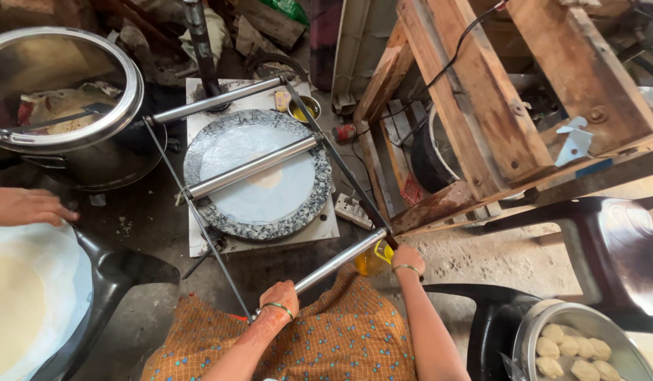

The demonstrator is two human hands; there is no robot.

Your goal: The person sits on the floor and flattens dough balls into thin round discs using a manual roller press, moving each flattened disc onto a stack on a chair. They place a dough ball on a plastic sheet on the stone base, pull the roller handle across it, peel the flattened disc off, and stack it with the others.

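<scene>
While another person's hand (26,207) lies flat at the left edge of the frame, touching the white cloth (58,282) that carries a pale flat disc of dough (12,310), a big steel pot (72,106) with a glass lid stands in the upper left. Just right of it, in the upper middle, a round speckled stone slab (252,176) rests on a white tile, a thin flattened sheet of dough (270,180) on top with a steel roller (252,168) lying across it. The roller belongs to a dark metal frame (199,219) whose near bar, the steel handle (337,261), sits in the lower middle. The left hand (278,296) is closed around the handle's lower end and the right hand (407,259) grips its upper end, both wrists bangled. A wooden frame (496,106) fills the upper right, and a steel bowl (616,339) of dough balls (570,349) sits at lower right.
</scene>
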